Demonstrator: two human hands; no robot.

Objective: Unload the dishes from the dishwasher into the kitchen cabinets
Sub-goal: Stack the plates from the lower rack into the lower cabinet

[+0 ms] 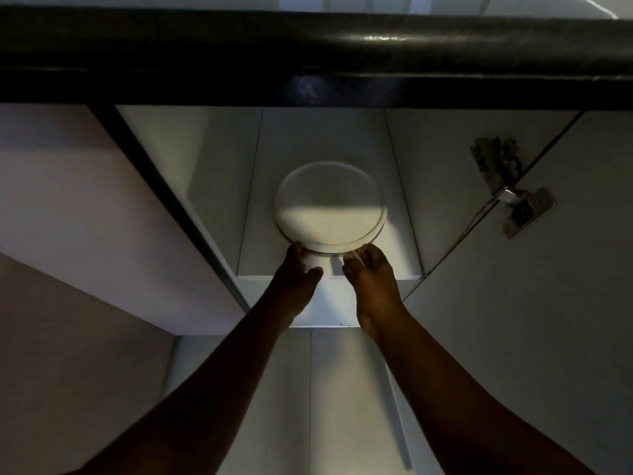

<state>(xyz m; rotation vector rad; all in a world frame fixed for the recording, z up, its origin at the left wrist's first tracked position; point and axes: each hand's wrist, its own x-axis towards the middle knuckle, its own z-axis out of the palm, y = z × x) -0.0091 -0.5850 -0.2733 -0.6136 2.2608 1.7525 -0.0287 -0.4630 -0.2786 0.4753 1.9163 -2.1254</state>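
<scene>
A small stack of white plates lies on the shelf of an open lower cabinet under the dark countertop edge. Both of my arms reach into the cabinet. My left hand grips the stack's near left rim, thumb on top and fingers beneath. My right hand holds the near right rim, fingertips curled at the edge. The plates' far half lies in shadow. The dishwasher is out of view.
A black countertop edge overhangs the cabinet. The open cabinet door stands at the right with a metal hinge on it. Another white door panel stands at the left. A lower cabinet section shows below the shelf.
</scene>
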